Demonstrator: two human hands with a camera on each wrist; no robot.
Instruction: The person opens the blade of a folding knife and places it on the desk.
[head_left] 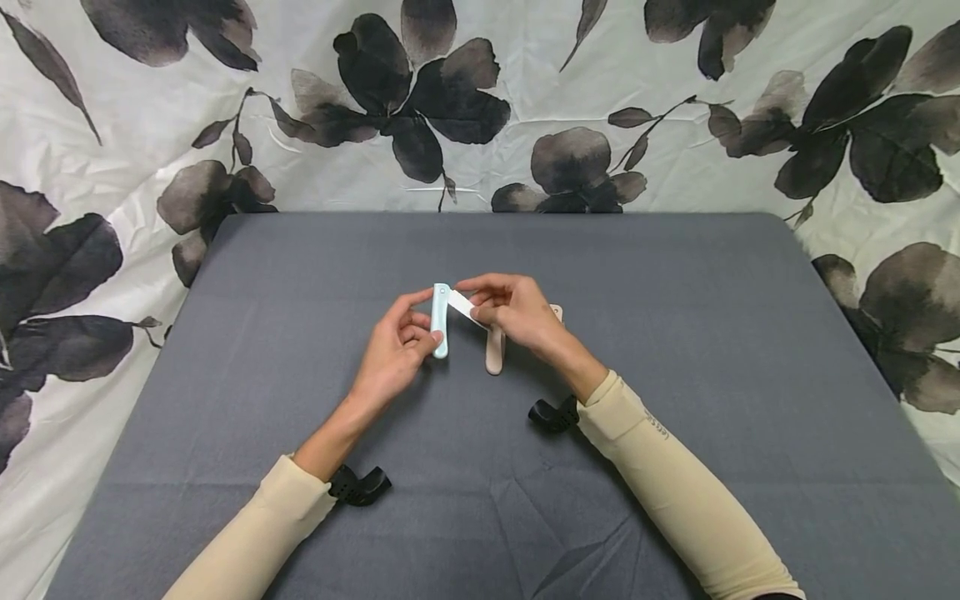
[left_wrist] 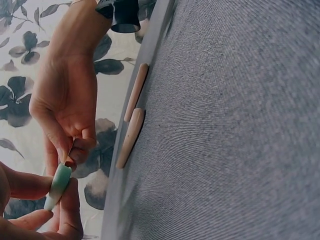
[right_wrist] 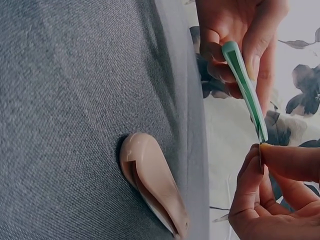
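One bare left hand (head_left: 401, 337) grips a pale mint-green, gently curved handle (head_left: 440, 315); the right hand (head_left: 517, 310) pinches the flat whitish blade (head_left: 463, 305) angling from its top, above the grey cloth-covered tabletop (head_left: 322, 258), where two elongated beige pieces (left_wrist: 131, 137) lie. Beyond is white, dark-flowered fabric (head_left: 480, 158).

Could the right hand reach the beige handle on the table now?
Probably yes: nothing seems to block the right hand from the beige handle. But that hand pinches the blade of the mint knife, so it may need to let go first.
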